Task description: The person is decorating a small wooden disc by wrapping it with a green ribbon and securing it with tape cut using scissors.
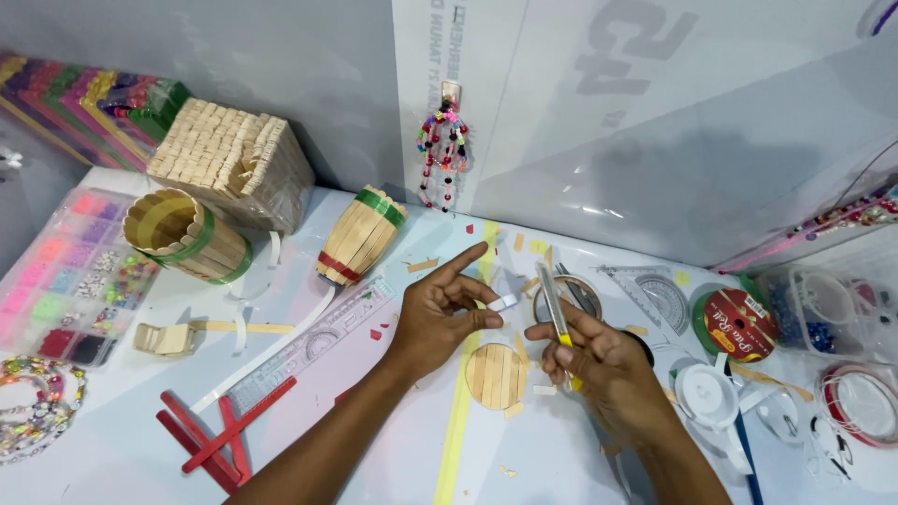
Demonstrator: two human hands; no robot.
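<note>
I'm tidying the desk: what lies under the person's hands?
A round disc of wooden sticks lies on yellow tape, below the left hand. What the right hand covers is hidden.

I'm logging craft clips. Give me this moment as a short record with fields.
left hand: left hand pinches a small white strip between thumb and fingers, forefinger stretched out
right hand: right hand holds a yellow utility knife, blade end pointing away
below hands: round disc of wooden sticks lying flat on a yellow tape line
nearby: clear ruler, red sticks, stick cups
surface: white table
</note>
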